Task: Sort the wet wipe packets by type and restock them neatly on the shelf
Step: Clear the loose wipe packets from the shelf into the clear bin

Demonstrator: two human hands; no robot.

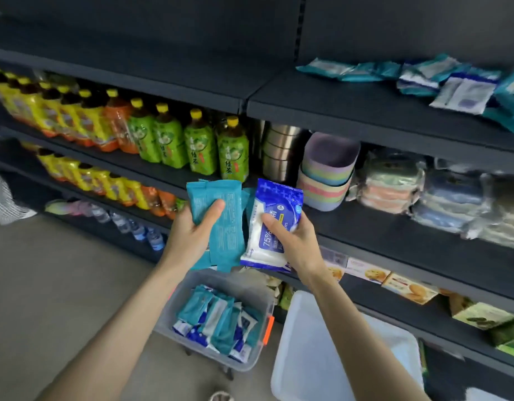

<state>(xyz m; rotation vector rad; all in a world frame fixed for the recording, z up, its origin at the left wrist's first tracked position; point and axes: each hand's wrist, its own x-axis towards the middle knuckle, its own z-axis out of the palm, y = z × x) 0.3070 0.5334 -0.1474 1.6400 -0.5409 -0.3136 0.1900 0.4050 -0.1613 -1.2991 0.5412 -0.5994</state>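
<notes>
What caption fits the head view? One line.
Left hand grips teal wipe packets, right hand a blue packet, above a clear bin.

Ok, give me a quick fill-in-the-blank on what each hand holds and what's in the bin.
The packets gripped in the left hand are all ____.
The single packet gripped in the right hand is white and ____.
The bin below the hands holds ____ types of packets.
Missing words: teal; blue; two.

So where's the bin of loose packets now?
Bottom centre of the head view: the clear bin sits beneath the left hand, left of a white lid.
</notes>
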